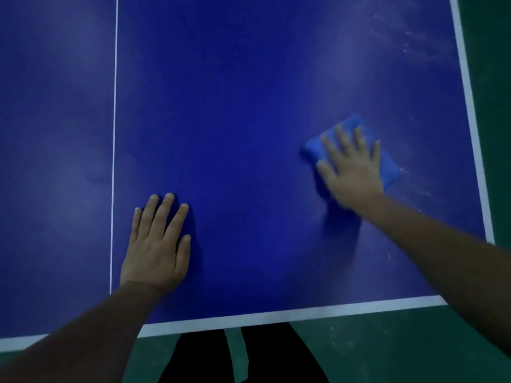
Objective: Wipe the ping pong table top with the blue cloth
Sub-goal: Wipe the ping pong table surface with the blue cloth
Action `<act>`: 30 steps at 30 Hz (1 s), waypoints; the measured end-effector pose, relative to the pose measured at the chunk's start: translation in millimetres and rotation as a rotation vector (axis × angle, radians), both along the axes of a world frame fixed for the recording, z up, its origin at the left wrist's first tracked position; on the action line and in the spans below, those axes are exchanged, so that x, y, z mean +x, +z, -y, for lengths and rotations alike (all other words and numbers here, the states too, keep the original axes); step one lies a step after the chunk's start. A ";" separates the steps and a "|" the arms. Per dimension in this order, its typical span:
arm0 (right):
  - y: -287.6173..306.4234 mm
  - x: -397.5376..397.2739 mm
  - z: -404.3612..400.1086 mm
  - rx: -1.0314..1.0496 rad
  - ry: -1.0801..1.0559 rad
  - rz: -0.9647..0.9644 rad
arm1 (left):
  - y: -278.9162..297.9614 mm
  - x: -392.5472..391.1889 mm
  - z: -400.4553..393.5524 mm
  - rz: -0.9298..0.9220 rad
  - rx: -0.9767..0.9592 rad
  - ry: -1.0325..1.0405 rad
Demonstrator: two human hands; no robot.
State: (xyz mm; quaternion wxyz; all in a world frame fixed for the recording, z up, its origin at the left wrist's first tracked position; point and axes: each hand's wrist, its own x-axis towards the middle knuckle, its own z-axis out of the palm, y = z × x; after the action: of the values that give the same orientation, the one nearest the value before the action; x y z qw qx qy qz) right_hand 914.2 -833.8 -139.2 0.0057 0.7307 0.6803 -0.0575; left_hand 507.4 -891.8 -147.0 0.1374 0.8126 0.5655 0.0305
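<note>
With the right hand (pixel 352 168) pressing flat, fingers straight, on the folded blue cloth (pixel 387 167) at right of frame and the left hand (pixel 156 244) flat on the table (pixel 235 106), uneven pressure may leave the right-edge dust (pixel 414 45) unwiped.

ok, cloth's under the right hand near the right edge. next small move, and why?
Probably slide the blue cloth under the right hand outward and away, toward the whitish dust streaks along the right sideline. The table around the flat left hand already looks clean.
</note>
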 end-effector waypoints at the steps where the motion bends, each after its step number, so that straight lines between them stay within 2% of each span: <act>1: 2.5 3.4 -14.0 -0.004 -0.185 -0.019 | 0.5 -0.2 0.7 -0.001 -0.002 0.001; 3: 2.4 -24.8 -15.9 0.014 -0.393 -0.023 | 1.3 -0.2 1.1 -0.010 -0.004 -0.001; 4: -1.9 -50.7 -2.5 0.052 -0.380 0.016 | 1.7 0.2 1.1 -0.013 -0.004 -0.005; 6: -10.8 -109.6 55.2 0.085 -0.091 -0.004 | 2.5 0.6 1.6 -0.010 -0.007 -0.009; 8: -14.0 -143.6 134.7 0.027 0.347 -0.068 | 2.9 0.3 0.9 -0.007 0.001 -0.002; 10: -10.8 -117.1 171.2 -0.028 0.618 -0.095 | 3.3 0.7 0.9 -0.002 -0.001 -0.001; 11: -8.9 -93.1 166.8 -0.031 0.650 -0.078 | 3.5 1.2 1.2 0.003 -0.003 0.000; 13: -7.6 -53.7 137.9 0.010 0.493 0.005 | 4.2 1.5 2.0 0.006 -0.002 0.004; 15: -0.1 -29.0 100.9 -0.001 0.196 0.031 | 5.3 1.9 2.4 0.015 -0.003 0.005; 17: 3.5 -34.8 76.4 -0.007 -0.093 0.011 | 6.3 1.1 2.4 0.027 0.004 0.005; 19: 0.5 -74.9 76.9 0.026 -0.315 0.021 | 6.3 0.9 3.3 0.035 0.008 0.009; 20: -2.9 -104.4 88.7 0.056 -0.322 0.029 | 6.1 0.8 3.9 0.038 0.009 0.010; 21: -6.8 -137.3 108.2 0.076 -0.235 0.013 | 5.4 0.8 4.5 0.042 0.011 0.011; 23: -10.7 -194.6 162.8 0.047 0.103 -0.057 | 4.3 0.1 4.3 0.055 0.022 0.015; 25: -11.0 -200.4 203.6 0.014 0.280 -0.075 | 3.7 -1.0 5.2 0.065 0.027 0.017; 27: -6.7 -159.6 203.1 0.007 0.168 -0.044 | 2.9 -1.6 5.8 0.068 0.029 0.021; 30: 0.7 -79.4 186.7 -0.084 -0.311 0.022 | 2.6 -1.3 6.0 0.047 0.026 0.022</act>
State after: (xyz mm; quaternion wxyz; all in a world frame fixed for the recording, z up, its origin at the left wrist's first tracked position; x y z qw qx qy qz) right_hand 834.8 -1020.5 -138.5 0.0348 0.8269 0.5559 -0.0781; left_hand 506.0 -897.8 -144.3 0.1398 0.8071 0.5706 0.0583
